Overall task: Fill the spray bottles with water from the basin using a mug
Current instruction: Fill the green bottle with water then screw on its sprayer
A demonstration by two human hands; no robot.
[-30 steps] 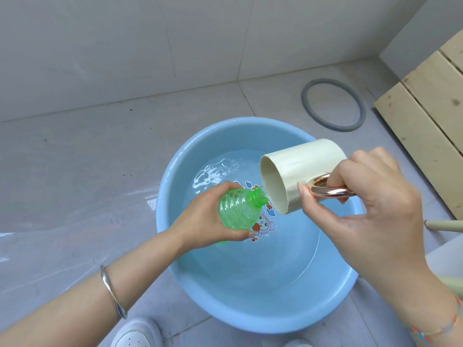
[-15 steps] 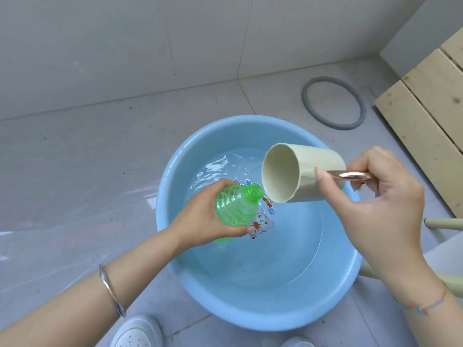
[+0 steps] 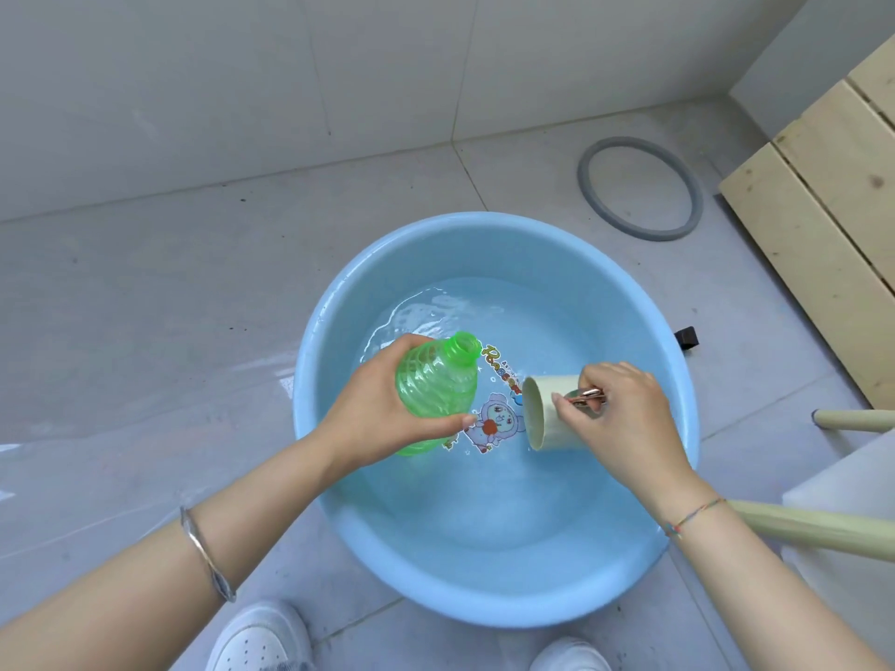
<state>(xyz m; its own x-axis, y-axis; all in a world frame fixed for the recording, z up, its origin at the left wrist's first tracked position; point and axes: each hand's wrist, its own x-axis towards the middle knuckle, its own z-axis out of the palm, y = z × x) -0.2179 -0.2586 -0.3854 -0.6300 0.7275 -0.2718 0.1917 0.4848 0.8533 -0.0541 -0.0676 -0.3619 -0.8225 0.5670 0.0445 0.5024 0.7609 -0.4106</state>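
Scooping is in hand: the mug [image 3: 549, 414] is pinched by its handle in fingers of the right hand [image 3: 624, 418], sideways, low in the basin [image 3: 508, 607], perhaps touching water [image 3: 484, 515]. The green bottle [image 3: 436, 394], gripped by the left hand [image 3: 373, 423] just left, awaits a steady pour.

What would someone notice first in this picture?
A blue basin of water sits mid-floor. Over it the left hand grips a green bottle, mouth up and uncapped. The right hand holds a cream mug on its side, low over the water.
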